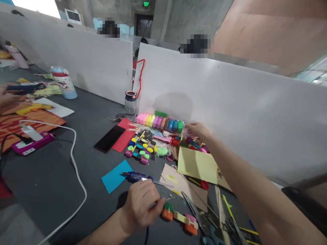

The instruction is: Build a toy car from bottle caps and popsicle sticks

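Observation:
My left hand (141, 204) is closed around the handle of a blue glue gun (136, 176), whose nozzle points left and whose clear glue stick sticks out to the right. Right beside it lies a small piece of orange, green and pink clay blocks joined by wooden sticks (181, 217). My right hand (198, 129) reaches to the right end of a row of coloured clay packs (162, 123), fingers bent together; what they pinch, if anything, is hidden. Below the row stands a clay-and-stick model (139, 149) with yellow, green and pink parts.
Scissors (195, 211), yellow paper (196, 165), a blue card (117, 176) and a phone (109, 139) lie around. A white cable (74, 160) runs from a purple power strip (33, 143). White partitions (230, 102) stand behind. Another person's hand (9, 98) is at left.

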A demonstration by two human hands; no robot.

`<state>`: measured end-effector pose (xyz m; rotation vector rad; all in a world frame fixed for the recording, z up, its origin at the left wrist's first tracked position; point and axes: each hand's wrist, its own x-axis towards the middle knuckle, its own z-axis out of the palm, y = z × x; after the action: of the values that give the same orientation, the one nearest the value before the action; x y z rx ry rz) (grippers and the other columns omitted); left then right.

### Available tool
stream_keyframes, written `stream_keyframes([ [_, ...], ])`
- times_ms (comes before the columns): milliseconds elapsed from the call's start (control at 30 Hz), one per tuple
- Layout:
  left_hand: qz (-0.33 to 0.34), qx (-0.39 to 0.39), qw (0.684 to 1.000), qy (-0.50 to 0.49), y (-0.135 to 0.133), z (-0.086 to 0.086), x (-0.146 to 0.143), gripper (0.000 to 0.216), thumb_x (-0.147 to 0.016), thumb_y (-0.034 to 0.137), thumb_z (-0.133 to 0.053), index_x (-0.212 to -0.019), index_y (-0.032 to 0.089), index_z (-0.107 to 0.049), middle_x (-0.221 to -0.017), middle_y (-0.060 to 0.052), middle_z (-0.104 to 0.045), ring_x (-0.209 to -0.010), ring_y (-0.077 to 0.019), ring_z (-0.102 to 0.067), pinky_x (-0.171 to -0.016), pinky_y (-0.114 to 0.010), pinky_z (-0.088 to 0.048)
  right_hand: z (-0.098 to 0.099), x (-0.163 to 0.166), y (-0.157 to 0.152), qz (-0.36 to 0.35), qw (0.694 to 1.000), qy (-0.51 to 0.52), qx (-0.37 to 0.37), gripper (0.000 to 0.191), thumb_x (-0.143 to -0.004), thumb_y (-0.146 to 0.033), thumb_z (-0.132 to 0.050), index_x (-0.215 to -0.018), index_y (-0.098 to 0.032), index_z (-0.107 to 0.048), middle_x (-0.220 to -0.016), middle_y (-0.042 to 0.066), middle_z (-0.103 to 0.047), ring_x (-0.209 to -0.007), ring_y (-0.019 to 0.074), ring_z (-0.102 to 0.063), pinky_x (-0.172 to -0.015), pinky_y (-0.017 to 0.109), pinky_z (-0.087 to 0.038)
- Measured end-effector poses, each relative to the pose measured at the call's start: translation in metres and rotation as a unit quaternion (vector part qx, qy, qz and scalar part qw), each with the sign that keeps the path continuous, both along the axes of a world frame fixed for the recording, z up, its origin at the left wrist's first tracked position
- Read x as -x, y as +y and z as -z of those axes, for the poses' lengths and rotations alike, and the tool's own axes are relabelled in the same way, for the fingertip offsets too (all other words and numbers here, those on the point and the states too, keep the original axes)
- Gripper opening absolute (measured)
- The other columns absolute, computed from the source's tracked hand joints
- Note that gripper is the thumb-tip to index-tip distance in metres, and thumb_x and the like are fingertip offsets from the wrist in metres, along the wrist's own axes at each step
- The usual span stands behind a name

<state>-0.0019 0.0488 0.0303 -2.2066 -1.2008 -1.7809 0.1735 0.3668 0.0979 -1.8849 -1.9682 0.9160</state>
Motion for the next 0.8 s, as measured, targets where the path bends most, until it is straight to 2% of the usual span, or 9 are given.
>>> stream_keyframes([
  [200, 0.001, 0.012, 1.000, -0.004, 0.000, 0.002, 0.000, 0.023, -0.089, 0.004, -0.050, -0.076, 0.023, -0.045, -0.056, 0.001, -0.051, -0.053, -0.0147, -0.043, -0.052, -0.029, -0.030, -0.006, -0.002, -0.009, -0.022, 0.999, 0.014, -0.026, 0.036, -0.096, -0.037, -0.062, -0.126, -0.017, -0.060, -0.127, 0.009, -0.063, -0.107, 0.0238, -0.065, -0.090, 0.045, -0.057],
  [400, 0.008, 0.018, 1.000, -0.002, 0.000, 0.003, -0.001, 0.025, -0.088, 0.002, -0.051, -0.076, 0.022, -0.045, -0.057, 0.001, -0.052, -0.054, -0.0146, -0.043, -0.053, -0.029, -0.030, -0.002, -0.010, -0.017, -0.064, 0.996, 0.031, -0.045, 0.037, -0.095, -0.038, -0.063, -0.125, -0.016, -0.061, -0.126, 0.008, -0.063, -0.108, 0.0253, -0.065, -0.090, 0.045, -0.057],
  [533, 0.013, 0.018, 1.000, 0.000, -0.001, 0.004, -0.002, 0.025, -0.087, 0.001, -0.051, -0.076, 0.022, -0.045, -0.058, 0.001, -0.052, -0.054, -0.0143, -0.043, -0.053, -0.028, -0.031, 0.002, -0.014, -0.011, -0.088, 0.995, 0.034, -0.029, 0.035, -0.096, -0.036, -0.062, -0.126, -0.018, -0.060, -0.127, 0.010, -0.063, -0.107, 0.0225, -0.065, -0.089, 0.044, -0.057],
  [800, 0.012, 0.029, 1.000, 0.003, 0.001, 0.006, -0.002, 0.025, -0.088, 0.002, -0.052, -0.074, 0.022, -0.046, -0.057, 0.002, -0.052, -0.054, -0.0143, -0.045, -0.052, -0.027, -0.033, 0.005, -0.008, 0.004, -0.118, 0.993, 0.003, -0.026, 0.035, -0.095, -0.037, -0.063, -0.125, -0.017, -0.061, -0.128, 0.008, -0.063, -0.107, 0.0242, -0.065, -0.088, 0.043, -0.057],
])
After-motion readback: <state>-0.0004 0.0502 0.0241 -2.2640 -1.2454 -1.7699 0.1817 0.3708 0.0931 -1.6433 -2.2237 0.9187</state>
